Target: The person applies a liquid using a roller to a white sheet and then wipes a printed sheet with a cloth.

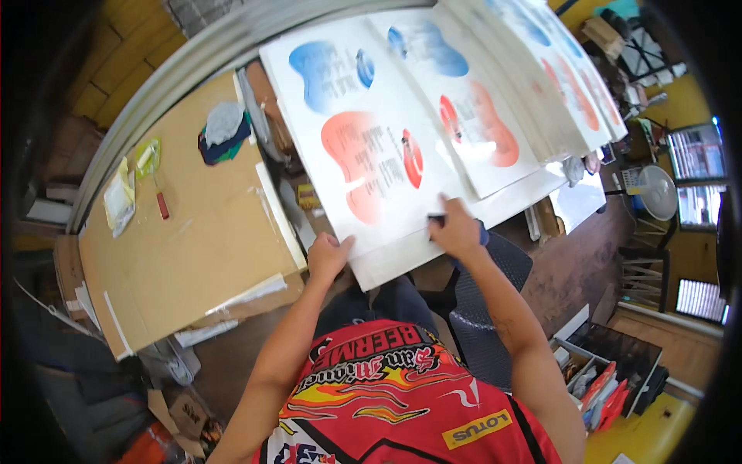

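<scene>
A large white sheet (382,69) printed with blue and red rounded shapes and small text lies on a white board (400,255) before me. My left hand (329,255) is at its near left corner, the thumb over the edge and the fingers curled beside it. My right hand (458,229) is at the near edge, index finger extended over the sheet. A small dark object (436,220) shows between its thumb and index finger; its kind is unclear. A second printed sheet (481,110) with similar shapes lies to the right.
On the left, a brown-topped table (197,249) carries a red-handled tool (163,206), a plastic packet (120,197) and bunched cloths (225,130). More printed sheets (571,87) lie at the far right. A black chair (481,325) stands close by my right arm.
</scene>
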A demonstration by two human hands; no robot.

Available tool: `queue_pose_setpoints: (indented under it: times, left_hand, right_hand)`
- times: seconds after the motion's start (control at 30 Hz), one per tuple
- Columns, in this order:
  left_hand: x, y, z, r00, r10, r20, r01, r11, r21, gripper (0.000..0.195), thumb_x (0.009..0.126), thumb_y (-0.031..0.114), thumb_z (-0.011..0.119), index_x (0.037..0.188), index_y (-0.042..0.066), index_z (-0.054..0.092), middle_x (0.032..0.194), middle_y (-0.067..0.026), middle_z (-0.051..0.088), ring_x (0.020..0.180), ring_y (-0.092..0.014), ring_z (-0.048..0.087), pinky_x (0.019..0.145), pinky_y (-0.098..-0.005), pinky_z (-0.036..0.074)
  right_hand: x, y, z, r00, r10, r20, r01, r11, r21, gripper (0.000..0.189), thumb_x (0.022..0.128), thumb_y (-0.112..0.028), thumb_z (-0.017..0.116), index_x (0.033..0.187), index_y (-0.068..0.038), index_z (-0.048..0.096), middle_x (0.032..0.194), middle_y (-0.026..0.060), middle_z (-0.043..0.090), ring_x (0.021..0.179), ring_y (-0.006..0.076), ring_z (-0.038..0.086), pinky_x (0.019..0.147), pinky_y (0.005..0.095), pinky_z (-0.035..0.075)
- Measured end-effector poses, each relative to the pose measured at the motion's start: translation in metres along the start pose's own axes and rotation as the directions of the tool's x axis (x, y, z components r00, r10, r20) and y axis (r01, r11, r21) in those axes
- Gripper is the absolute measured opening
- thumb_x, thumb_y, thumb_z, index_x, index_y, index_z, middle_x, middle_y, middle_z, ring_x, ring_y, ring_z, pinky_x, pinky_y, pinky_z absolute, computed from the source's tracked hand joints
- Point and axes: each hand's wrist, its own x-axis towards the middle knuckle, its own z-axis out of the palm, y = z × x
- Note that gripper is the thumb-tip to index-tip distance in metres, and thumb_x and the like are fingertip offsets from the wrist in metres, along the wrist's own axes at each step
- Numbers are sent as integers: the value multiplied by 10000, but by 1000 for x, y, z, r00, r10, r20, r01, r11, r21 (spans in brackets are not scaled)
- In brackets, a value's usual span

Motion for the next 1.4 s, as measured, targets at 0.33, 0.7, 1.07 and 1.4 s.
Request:
queue_pose_setpoints:
  times: [0.33, 0.7, 1.07, 1.4]
  left_hand:
    - [20, -3, -7, 973, -87, 213, 160, 920, -357, 216, 842, 204, 740, 799, 6, 664, 691, -113, 673, 568, -225, 649, 555, -345, 538]
    - [3, 170, -71, 976, 216, 11, -67, 351, -934, 364, 977, 407, 552, 879, 65, 632, 885, -88, 669, 621, -155, 594, 609, -294, 495]
    - [101, 294, 141, 993, 54, 104, 81, 324, -943, 304, 971, -27, 601, 1227, -49, 437, 1124, -166, 623, 915, -213, 645, 765, -295, 527]
    - [182, 307, 189, 993, -120, -1, 72, 604, -793, 351, 938, 20, 646, 1224, -75, 468, 1024, -143, 624, 867, -171, 625, 731, -315, 516]
  right_hand:
    - [-30, -58, 55, 929, -271, 252, 333, 910, -248, 1067, 773, -662, 717, 1545, -51, 305, 1567, 250, 321, 1091, 383, 662, 930, 467, 517]
    - [22, -10, -149, 614, -80, -785, 468, 838, 281, 49, 868, -91, 663, 851, -60, 697, 704, 141, 639, 583, 351, 590, 543, 372, 466]
    - [39, 160, -53, 689, 715, 124, -75, -100, 992, 280, 958, -217, 694, 816, 23, 721, 751, 1, 646, 651, 106, 535, 606, 297, 444]
    - [102, 219, -21, 751, 636, 177, -381, 199, 903, 376, 936, -288, 700, 757, 43, 695, 661, 44, 620, 588, 116, 526, 552, 316, 434]
